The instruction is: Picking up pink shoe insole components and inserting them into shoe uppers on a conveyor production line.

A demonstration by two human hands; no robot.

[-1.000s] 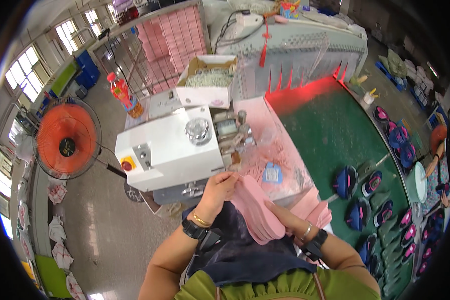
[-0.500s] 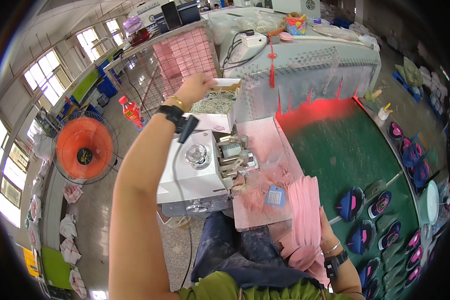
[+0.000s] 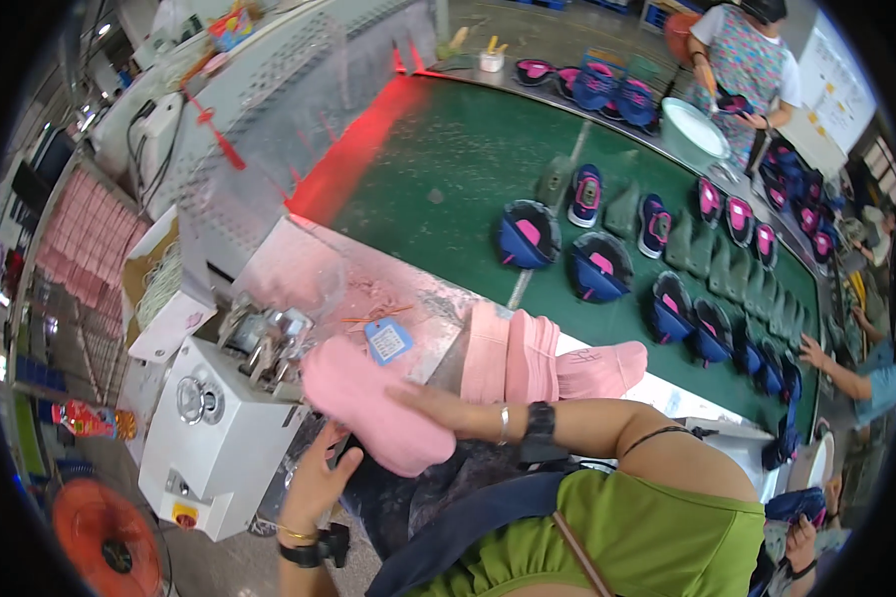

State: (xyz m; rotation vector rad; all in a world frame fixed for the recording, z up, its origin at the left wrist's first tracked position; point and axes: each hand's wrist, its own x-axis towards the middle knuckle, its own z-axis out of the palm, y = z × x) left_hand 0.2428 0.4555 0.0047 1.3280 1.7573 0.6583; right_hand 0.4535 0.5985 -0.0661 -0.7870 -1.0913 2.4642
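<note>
My right hand (image 3: pixel 430 410) grips a pink insole (image 3: pixel 373 403), fingers over its face near the rounded end. The insole lies tilted across the front of a white machine (image 3: pixel 219 428), its far end close to the metal rollers (image 3: pixel 269 343). Below the insole's near-left edge is my left hand (image 3: pixel 314 483), thumb and fingers apart, with nothing seen in it. A fanned stack of pink insoles (image 3: pixel 533 353) rests on the pale board (image 3: pixel 443 313) beyond my right forearm. Next to the machine, a blue-edged tag (image 3: pixel 387 340) lies among pink scraps.
A green conveyor belt (image 3: pixel 448 159) carries dark blue shoes (image 3: pixel 602 267) and green shoe lasts (image 3: pixel 697 244). An open box of pale strings (image 3: pixel 159 289) stands behind the machine. An orange fan (image 3: pixel 110 542) is at lower left. Across the belt, a co-worker (image 3: pixel 752 70) handles a shoe by a basin (image 3: pixel 695 129).
My view has swung right. My left hand has come back from the box of strings to beside the insole. My right hand has left the stack, now on the board, and holds an insole.
</note>
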